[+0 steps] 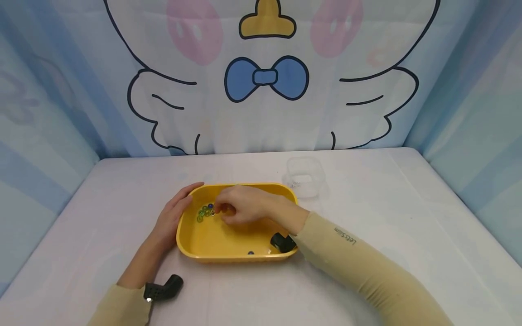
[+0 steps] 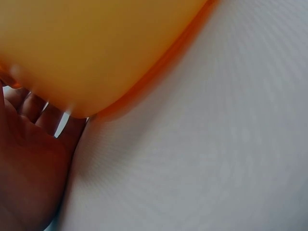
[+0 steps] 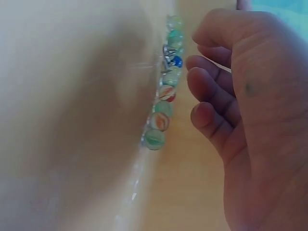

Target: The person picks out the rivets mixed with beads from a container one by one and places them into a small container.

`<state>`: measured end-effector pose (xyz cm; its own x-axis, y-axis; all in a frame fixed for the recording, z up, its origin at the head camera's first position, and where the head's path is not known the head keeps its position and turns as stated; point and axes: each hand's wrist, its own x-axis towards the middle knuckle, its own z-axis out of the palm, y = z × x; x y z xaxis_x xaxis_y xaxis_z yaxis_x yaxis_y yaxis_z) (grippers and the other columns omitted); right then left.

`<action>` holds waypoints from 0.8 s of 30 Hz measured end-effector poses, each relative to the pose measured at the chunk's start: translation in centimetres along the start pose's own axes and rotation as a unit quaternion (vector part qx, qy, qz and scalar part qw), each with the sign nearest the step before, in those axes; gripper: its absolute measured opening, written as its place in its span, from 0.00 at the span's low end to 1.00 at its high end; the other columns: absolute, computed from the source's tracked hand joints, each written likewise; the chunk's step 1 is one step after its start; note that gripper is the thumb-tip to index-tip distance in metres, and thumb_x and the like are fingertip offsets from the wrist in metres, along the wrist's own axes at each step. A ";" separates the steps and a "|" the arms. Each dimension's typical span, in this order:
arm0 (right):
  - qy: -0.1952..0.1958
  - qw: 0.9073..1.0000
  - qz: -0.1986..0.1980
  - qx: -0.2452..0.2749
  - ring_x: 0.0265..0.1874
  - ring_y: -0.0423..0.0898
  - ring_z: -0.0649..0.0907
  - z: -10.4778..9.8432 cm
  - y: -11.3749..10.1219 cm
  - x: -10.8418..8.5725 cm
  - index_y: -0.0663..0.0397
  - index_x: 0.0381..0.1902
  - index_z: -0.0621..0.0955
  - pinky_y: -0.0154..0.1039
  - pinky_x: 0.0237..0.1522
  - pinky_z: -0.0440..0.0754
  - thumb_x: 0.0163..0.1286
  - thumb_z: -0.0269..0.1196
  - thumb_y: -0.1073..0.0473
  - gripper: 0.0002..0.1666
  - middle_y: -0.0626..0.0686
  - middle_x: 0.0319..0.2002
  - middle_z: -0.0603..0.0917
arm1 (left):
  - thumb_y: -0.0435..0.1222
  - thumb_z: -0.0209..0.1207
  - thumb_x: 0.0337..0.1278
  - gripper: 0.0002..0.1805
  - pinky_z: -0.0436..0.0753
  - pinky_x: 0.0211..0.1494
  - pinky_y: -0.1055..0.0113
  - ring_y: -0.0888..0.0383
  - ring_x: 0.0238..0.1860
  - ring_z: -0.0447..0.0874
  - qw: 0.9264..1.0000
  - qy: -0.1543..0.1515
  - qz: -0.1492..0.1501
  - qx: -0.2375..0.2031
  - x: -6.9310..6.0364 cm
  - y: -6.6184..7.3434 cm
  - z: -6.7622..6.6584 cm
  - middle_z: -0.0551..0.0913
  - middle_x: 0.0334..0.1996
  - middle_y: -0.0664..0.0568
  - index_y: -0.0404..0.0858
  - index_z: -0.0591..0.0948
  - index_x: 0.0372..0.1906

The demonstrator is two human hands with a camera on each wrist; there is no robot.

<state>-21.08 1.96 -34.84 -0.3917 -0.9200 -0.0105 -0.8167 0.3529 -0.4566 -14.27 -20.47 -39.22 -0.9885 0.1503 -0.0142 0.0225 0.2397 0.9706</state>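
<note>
A yellow tray [image 1: 212, 240] stands on the white table, with several glass marbles [image 1: 205, 211] grouped near its far left corner. Most are clear with green swirls; one is blue, and red or orange swirls show in the right wrist view. My left hand [image 1: 171, 219] grips the tray's left side, thumb at the rim and fingers along the outside wall. Over the tray, my right hand [image 1: 244, 204] has loosely curled fingers beside the marbles. No marble shows between those fingers in the right wrist view [image 3: 260, 96]. One dark blue marble [image 1: 250, 253] lies by the near wall.
Behind the tray's far right corner sits a clear plastic container [image 1: 306, 176]. Black wrist cameras sit on both forearms, the right one [image 1: 283, 243] hanging over the tray's near right corner. A printed curtain [image 1: 265, 122] rises along the table's far edge.
</note>
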 end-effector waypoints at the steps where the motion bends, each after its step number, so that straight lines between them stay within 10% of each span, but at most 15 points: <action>1: -0.001 1.000 0.006 -0.002 0.37 0.41 0.76 0.0 0.0 0.0 0.55 0.49 0.84 0.29 0.41 0.75 0.69 0.64 0.61 0.12 0.47 0.39 0.80 | 0.46 0.37 0.82 0.26 0.64 0.65 0.81 0.53 0.72 0.61 1.000 0.000 0.001 -0.001 0.0 0.0 0.0 0.64 0.75 0.50 0.45 0.64 0.77; 24: -0.028 0.997 0.030 -0.070 0.47 0.41 0.77 0.5 -0.4 0.5 0.54 0.59 0.82 0.27 0.56 0.73 0.72 0.63 0.59 0.19 0.49 0.54 0.79 | 0.46 0.37 0.82 0.26 0.64 0.64 0.82 0.53 0.73 0.60 1.000 -0.004 0.012 -0.007 0.1 -0.1 0.0 0.63 0.75 0.50 0.44 0.64 0.77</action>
<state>-20.72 1.25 -35.05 -0.4205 -0.9032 -0.0864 -0.8451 0.4245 -0.3249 -14.33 -20.49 -39.33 -0.9865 0.1635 0.0068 0.0435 0.2219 0.9741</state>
